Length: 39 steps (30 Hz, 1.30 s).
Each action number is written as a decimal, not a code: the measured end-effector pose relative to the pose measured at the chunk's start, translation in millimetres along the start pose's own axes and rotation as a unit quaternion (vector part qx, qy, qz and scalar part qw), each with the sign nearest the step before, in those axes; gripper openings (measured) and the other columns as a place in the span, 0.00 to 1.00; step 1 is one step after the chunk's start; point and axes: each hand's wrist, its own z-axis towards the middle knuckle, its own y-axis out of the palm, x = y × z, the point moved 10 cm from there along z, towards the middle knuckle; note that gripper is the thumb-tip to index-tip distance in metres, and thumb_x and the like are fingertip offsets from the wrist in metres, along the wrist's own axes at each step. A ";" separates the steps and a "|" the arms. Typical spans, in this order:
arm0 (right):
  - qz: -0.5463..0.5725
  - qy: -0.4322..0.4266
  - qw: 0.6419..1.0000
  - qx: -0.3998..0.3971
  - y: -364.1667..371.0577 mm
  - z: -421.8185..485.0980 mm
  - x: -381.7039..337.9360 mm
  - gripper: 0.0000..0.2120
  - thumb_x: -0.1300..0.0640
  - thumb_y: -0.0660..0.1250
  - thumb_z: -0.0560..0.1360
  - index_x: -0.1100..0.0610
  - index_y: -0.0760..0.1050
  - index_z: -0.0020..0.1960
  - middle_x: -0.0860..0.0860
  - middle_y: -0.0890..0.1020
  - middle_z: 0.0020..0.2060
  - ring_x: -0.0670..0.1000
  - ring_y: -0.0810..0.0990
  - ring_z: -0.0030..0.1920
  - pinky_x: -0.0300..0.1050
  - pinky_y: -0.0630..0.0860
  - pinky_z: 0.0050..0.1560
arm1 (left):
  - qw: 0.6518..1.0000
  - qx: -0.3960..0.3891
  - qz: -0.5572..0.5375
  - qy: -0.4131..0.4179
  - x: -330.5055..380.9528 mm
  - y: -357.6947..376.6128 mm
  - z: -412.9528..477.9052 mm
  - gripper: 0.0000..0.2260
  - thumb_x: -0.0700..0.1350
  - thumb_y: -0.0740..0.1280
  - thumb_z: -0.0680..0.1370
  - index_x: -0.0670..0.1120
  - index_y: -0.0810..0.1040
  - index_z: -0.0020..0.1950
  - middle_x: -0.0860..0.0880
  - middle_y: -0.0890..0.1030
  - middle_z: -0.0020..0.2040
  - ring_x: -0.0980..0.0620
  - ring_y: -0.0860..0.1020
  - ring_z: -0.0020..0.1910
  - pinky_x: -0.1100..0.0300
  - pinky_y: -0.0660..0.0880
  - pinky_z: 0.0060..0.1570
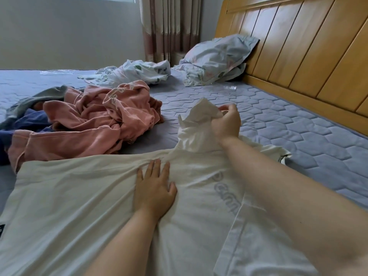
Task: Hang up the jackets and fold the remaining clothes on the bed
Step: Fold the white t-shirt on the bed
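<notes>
A cream white garment with grey lettering lies spread flat across the near part of the bed. My left hand presses flat on its middle, fingers straight. My right hand grips a bunched white part of the same garment, a sleeve or hood, and lifts it off the mattress. To the left lies a crumpled pink garment on top of a blue one and a grey-green one.
The blue quilted mattress stretches to the right, up to a wooden headboard. A floral pillow and a rumpled floral sheet lie at the far side. Curtains hang behind.
</notes>
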 end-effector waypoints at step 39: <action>-0.066 0.031 0.996 -0.046 -82.2 -154.2 112.1 0.03 0.61 0.53 0.59 0.57 0.59 0.28 0.51 0.64 0.26 0.53 0.63 0.33 0.49 0.54 0.32 | 0.997 0.050 -0.024 0.057 117.4 -85.5 29.6 0.08 0.41 0.64 0.75 0.44 0.78 0.53 0.46 0.74 0.55 0.44 0.71 0.56 0.54 0.68 0.48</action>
